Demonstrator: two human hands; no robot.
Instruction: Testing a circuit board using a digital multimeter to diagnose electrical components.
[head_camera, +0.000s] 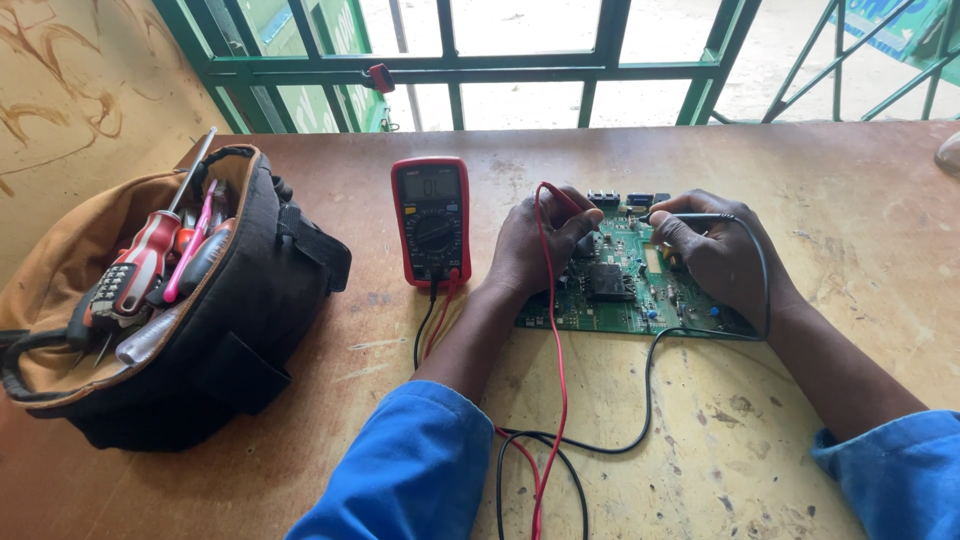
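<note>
The fingers (560, 222) of the left hand (535, 250) are curled closed around a red probe (556, 197), pinched near its tip and pressed down toward the upper left part of a green circuit board (620, 300). The fingers (672, 228) of the right hand (715, 255) are likewise closed on a slim black probe (690, 216), held almost level with its point at the board's upper edge. The board is flat and rectangular, studded with small parts and a square black block near its middle; it lies on the worktop (760, 440) under both hands, with a row of dark connectors along its far edge.

A thin red lead (558, 380) and a black lead (650, 380) trail from the probes in loose curves toward the near edge — both run back to a red-cased meter (431, 220) lying just left of the left hand, its grey screen above a round dial. Blue sleeves (420, 470) cover both forearms.

The worktop is worn, pale brown wood, scratched and stained. Well to the left sits a soft black-and-tan tool bag (200, 330), open at the top and crowded with screwdrivers (150, 255) with red, pink and clear handles. Beyond the far edge stands a green metal grille (450, 70).
</note>
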